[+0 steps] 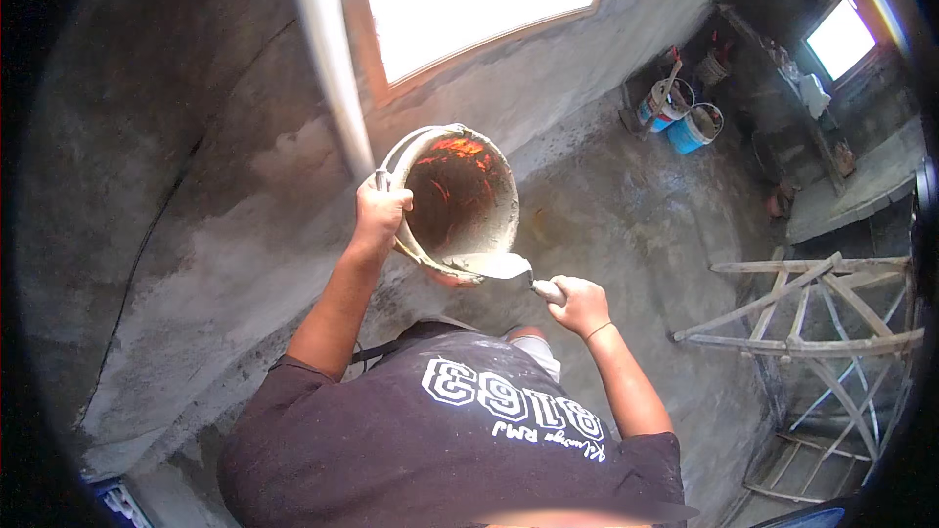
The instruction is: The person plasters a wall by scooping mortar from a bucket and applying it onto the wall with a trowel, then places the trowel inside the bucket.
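A cement-crusted bucket (501, 198) hangs tilted in front of me, its mouth turned toward me; orange shows through the grey coating inside. My left hand (381, 213) is closed around the bucket's handle at the left of the rim. In my right hand (579, 306) is the grip of a trowel (489, 265), fingers wrapped around it. The trowel's blade lies at the lower rim of the bucket, its tip just inside the mouth. Whether any mortar is left deep in the bucket I cannot tell.
Behind the bucket rises a grey plastered wall (264, 176) with a bright window opening (479, 0). A pale pole (333, 49) slants down toward my left hand. Two buckets (693, 129) stand far right on the concrete floor (626, 235). A wooden trestle frame (802, 342) stands at right.
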A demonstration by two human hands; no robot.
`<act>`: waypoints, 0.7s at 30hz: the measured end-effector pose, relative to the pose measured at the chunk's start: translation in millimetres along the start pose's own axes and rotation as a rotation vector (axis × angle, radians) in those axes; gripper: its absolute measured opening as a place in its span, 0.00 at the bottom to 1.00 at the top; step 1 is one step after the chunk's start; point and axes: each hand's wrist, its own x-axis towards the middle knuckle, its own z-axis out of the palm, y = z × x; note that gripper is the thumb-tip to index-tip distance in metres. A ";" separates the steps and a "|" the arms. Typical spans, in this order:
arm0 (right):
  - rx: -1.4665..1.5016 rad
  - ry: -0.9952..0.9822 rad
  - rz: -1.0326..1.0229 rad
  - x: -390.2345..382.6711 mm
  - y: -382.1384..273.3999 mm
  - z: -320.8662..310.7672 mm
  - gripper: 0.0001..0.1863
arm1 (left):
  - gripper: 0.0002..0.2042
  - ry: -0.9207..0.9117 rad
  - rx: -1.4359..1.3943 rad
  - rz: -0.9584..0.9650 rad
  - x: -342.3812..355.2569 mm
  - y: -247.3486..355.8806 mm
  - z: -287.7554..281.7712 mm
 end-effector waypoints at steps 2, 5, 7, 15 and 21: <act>-0.005 -0.005 0.044 18.3 47.7 -12.7 0.12 | 0.10 -0.009 -0.026 -0.001 22.8 -3.0 45.4; 0.013 0.037 0.032 49.2 116.4 -24.1 0.12 | 0.10 -0.005 -0.016 -0.028 58.5 -8.5 110.3; -0.018 0.101 -0.037 80.8 164.3 -34.0 0.13 | 0.09 -0.010 0.011 -0.026 83.5 -8.1 153.8; -0.029 -0.035 -0.119 163.5 311.4 -89.5 0.13 | 0.09 0.081 0.003 -0.085 146.4 -27.9 291.0; -0.001 -0.111 -0.150 247.7 413.2 -129.4 0.14 | 0.10 0.162 -0.070 -0.104 206.6 -50.4 390.0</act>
